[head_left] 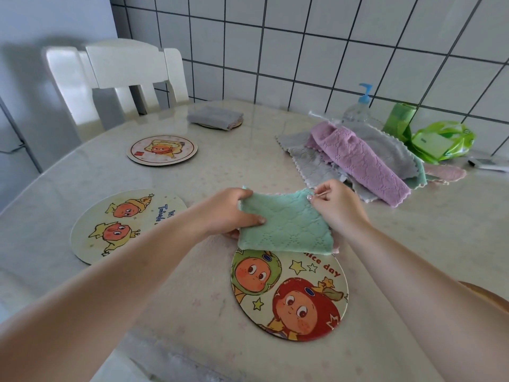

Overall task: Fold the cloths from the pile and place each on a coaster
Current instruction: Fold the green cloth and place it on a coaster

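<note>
Cloth [286, 224] (coaster [289, 296] rim hidden)

Left hand [234, 213] and right hand [334, 208] hold a folded green cloth [286, 227] over the far edge of the near coaster [289, 296]. Cloth pile [358, 158] right on the bench [248, 166]. Grey cloth [214, 117] lies folded on the far coaster [237, 124]. Two more coasters left.

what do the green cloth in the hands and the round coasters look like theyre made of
Green cloth: looks like soft microfibre or fleece, matte, with a quilted embossed pattern, and it drapes limply between the left hand and right hand.
Nearest coaster: seems a thin stiff board, perhaps cork or fibreboard, with a smooth printed cartoon top; the core material is uncertain.
</note>
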`<state>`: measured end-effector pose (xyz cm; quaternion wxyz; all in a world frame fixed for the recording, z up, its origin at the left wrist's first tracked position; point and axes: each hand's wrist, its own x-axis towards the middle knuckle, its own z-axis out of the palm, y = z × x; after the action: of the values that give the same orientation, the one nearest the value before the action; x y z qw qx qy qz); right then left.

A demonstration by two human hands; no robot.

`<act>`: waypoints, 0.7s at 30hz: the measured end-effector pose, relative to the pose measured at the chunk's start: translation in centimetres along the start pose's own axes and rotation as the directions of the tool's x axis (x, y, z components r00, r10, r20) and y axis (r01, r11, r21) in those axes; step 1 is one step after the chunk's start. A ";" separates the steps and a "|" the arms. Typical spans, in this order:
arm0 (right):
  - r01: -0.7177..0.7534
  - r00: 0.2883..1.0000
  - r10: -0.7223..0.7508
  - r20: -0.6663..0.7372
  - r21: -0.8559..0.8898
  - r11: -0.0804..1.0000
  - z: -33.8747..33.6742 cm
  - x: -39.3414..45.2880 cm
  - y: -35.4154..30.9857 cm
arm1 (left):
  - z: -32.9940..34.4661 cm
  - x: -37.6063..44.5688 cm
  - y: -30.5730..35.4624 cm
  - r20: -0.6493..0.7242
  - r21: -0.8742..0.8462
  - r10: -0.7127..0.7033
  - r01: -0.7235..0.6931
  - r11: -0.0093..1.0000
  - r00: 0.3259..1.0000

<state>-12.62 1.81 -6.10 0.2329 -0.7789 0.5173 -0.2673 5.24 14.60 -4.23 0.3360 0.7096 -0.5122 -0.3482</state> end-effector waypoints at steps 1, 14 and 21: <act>0.006 1.000 -0.006 -0.017 -0.012 1.000 0.0 0.1 0.1 | 0.1 0.1 0.0 -0.003 0.012 0.004 -0.004 1.000 1.000; 0.162 0.987 -0.156 0.045 -0.366 0.917 1.0 0.7 -0.9 | 0.5 -0.1 0.4 -0.093 0.689 0.260 -0.126 0.714 0.961; 0.344 0.938 -0.301 0.172 -0.341 0.875 0.0 -0.4 -2.4 | 2.6 1.0 1.2 0.095 0.689 0.285 -0.270 0.673 0.954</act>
<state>-11.16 3.03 -4.64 0.0648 -0.8978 0.4067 -0.1564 2.72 13.00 -4.73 0.0991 0.7007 -0.7033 -0.0682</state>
